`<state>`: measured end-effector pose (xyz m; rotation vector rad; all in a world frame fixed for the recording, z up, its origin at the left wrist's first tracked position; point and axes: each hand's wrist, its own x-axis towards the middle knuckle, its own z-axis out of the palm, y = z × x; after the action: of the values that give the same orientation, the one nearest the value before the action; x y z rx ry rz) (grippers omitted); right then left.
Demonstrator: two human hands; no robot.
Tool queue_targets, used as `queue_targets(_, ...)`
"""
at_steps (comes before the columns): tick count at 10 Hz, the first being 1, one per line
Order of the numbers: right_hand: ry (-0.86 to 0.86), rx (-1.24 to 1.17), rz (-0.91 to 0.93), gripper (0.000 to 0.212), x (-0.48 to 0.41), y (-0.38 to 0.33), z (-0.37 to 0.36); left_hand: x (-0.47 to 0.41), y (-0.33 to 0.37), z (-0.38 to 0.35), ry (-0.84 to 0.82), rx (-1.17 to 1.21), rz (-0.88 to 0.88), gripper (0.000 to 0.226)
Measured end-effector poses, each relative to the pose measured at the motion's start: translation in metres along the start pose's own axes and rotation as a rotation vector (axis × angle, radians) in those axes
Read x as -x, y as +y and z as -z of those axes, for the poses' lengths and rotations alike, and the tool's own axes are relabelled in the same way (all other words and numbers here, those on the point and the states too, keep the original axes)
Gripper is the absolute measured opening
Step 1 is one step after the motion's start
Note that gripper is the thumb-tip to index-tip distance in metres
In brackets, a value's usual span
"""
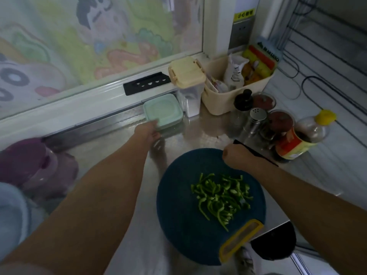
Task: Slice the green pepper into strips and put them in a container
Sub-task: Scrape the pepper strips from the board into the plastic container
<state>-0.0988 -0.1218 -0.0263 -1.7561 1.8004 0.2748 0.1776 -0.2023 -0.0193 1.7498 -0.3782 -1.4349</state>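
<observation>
Here, the left arm stretches straight ahead across the steel desk (198,133), and the left hand (148,133) grips the near corner of the green-lidded container (163,111). The right hand (236,157) is curled in a fist at the far rim of the blue cutting board (178,215), holding a black knife (258,154). On the board lie the heaped green pepper strips (220,197).

Right hand (236,157) closes over the knife (256,152) handle, hiding it; only the dark blade shows past the fist at the cutting board's (178,225) far edge. Container (163,111) contents hidden under its mint lid; left hand (148,132) fingertips at its near corner blurred. Purple vessels (29,163) at the counter's (198,133) left edge too blurred to identify.
</observation>
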Motion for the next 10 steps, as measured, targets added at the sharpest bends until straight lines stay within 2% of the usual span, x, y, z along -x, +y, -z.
queue_targets(1, -0.017, -0.02, -0.028, 0.018, 0.002, 0.0, -0.002, -0.001, 0.003, -0.005, 0.047, 0.031, 0.042, 0.022)
queue_targets(2, -0.012, -0.05, -0.037, 0.027, 0.006, 0.0, -0.001, -0.016, -0.001, -0.004, 0.075, 0.048, 0.049, 0.035)
queue_targets(4, -0.024, -0.074, -0.063, 0.029, 0.017, -0.007, 0.007, -0.011, 0.005, 0.018, 0.096, 0.174, -0.039, 0.043)
queue_targets(5, -0.037, -0.13, -0.056, 0.031, 0.027, -0.015, 0.016, 0.01, 0.006, 0.031, 0.087, 0.2, -0.099, 0.037)
queue_targets(6, 0.078, -0.358, 0.043, 0.031, 0.042, -0.029, 0.03, 0.059, 0.001, 0.035, 0.064, 0.175, -0.173, 0.029)
queue_targets(7, 0.202, -0.695, 0.196, 0.051, 0.065, -0.054, 0.046, 0.111, -0.008, 0.035, -0.072, 0.08, -0.218, 0.02)
queue_targets(8, 0.141, -0.92, 0.406, 0.041, 0.091, -0.075, 0.061, 0.161, -0.018, 0.028, -0.291, 0.027, -0.21, 0.011)
queue_targets(9, 0.089, -0.879, 0.481, 0.059, 0.106, -0.078, 0.061, 0.197, -0.03, 0.016, -0.482, -0.011, -0.223, 0.028)
queue_targets(10, 0.096, -0.822, 0.48, 0.084, 0.115, -0.067, 0.056, 0.213, -0.04, 0.005, -0.553, 0.052, -0.207, 0.058)
